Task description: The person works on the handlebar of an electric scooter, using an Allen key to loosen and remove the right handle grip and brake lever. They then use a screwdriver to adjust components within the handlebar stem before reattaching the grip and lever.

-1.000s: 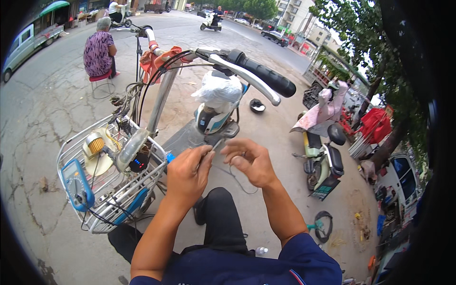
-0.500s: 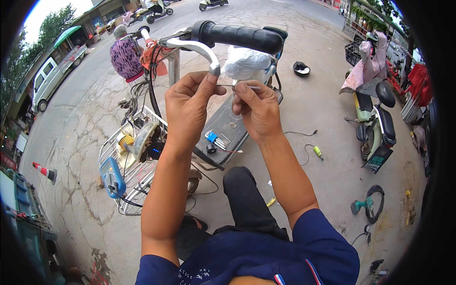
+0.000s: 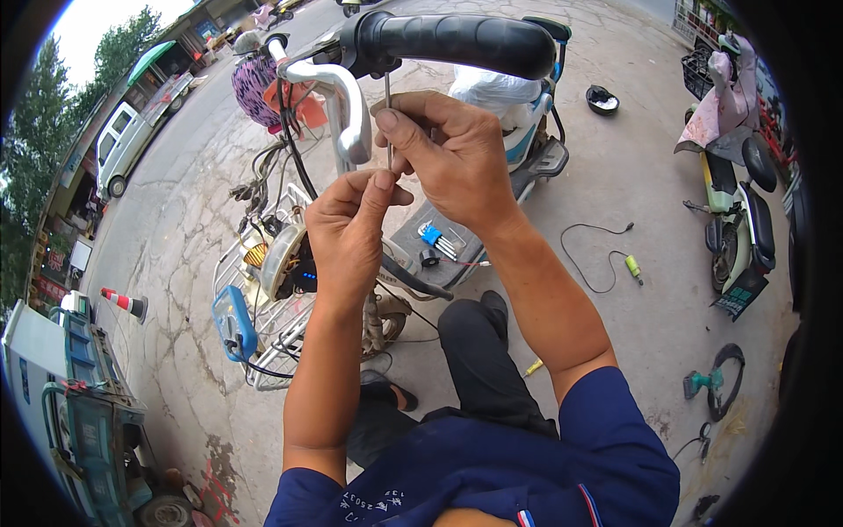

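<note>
In the head view, the left grip (image 3: 349, 230) is pinched tight on the low end of a thin metal rod (image 3: 390, 156). The right grip (image 3: 458, 158) pinches it higher up. The rod stands upright, just beside the silver brake lever (image 3: 353, 110), below the black handle (image 3: 465, 42).

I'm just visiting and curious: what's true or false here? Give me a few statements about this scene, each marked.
1. The left hand and right hand both touch a thin metal rod. True.
2. A blue tool holder rests on the grey footboard. True.
3. The blue meter lies on the footboard. False: it is at the white wire basket.
4. The striped cone is right of both hands. False: it is to their left.
5. The black handlebar grip is free of both hands. True.
</note>
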The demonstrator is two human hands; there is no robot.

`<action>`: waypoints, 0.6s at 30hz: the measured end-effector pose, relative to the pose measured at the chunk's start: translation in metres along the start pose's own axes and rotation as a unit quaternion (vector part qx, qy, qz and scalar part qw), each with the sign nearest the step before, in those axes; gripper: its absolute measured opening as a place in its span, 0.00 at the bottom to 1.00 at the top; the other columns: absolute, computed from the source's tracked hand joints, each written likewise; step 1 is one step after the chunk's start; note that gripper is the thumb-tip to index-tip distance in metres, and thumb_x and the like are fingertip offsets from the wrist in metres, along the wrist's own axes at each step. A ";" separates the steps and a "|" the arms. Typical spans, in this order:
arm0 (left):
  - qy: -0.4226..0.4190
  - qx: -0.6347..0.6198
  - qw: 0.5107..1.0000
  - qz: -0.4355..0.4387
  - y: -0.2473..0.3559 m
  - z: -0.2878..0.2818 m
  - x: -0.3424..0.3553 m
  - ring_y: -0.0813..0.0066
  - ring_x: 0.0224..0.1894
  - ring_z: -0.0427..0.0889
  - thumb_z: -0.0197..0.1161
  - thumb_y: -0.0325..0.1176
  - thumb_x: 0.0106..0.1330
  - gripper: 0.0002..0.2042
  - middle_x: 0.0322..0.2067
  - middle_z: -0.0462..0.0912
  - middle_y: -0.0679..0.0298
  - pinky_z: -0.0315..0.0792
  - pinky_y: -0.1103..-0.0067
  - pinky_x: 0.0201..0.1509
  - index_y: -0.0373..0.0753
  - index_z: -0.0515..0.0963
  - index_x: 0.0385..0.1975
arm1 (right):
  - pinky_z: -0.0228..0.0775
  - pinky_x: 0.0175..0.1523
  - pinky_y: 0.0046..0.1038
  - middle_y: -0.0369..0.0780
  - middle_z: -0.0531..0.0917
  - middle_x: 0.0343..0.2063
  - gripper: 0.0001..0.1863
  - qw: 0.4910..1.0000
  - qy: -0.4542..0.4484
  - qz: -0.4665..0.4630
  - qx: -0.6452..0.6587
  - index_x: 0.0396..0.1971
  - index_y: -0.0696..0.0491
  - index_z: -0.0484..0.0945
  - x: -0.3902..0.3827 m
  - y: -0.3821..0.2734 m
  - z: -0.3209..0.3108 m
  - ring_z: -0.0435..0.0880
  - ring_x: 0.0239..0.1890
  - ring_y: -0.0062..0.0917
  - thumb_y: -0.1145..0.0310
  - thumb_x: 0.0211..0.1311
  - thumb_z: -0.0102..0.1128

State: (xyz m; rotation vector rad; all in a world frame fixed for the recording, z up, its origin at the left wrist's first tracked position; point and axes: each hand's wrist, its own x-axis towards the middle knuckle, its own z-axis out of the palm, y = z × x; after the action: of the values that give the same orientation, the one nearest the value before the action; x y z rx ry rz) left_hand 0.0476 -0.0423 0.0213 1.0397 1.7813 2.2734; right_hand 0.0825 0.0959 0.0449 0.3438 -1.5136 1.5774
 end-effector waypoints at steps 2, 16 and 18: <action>0.005 0.007 1.000 0.011 0.001 0.002 0.003 0.80 0.33 0.83 0.63 0.34 0.73 0.12 0.30 0.87 0.60 0.73 0.85 0.42 0.28 0.82 0.38 | 0.66 0.22 0.17 0.34 0.82 0.21 0.10 1.000 -0.004 -0.001 -0.001 0.36 0.62 0.84 0.003 -0.001 0.000 0.76 0.21 0.10 0.69 0.68 0.64; 0.071 0.382 0.864 0.319 -0.002 -0.004 0.010 0.68 0.28 0.84 0.67 0.22 0.64 0.03 0.27 0.85 0.57 0.75 0.77 0.33 0.31 0.81 0.34 | 0.72 0.31 0.17 0.36 0.85 0.27 0.11 0.990 -0.031 0.036 0.135 0.40 0.62 0.84 0.010 0.007 0.002 0.80 0.26 0.13 0.68 0.70 0.63; 0.077 0.412 0.810 0.411 -0.001 -0.002 0.018 0.64 0.28 0.84 0.68 0.21 0.62 0.03 0.26 0.84 0.56 0.75 0.76 0.32 0.31 0.81 0.33 | 0.73 0.32 0.17 0.37 0.85 0.28 0.11 0.987 -0.037 0.037 0.151 0.40 0.62 0.84 0.010 0.008 0.000 0.80 0.26 0.13 0.69 0.70 0.62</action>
State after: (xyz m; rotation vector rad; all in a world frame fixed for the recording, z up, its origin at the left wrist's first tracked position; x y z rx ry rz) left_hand 0.0325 -0.0360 0.0282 2.1687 2.9410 1.8482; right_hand 0.0709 0.1008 0.0473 0.5264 -1.3553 1.8750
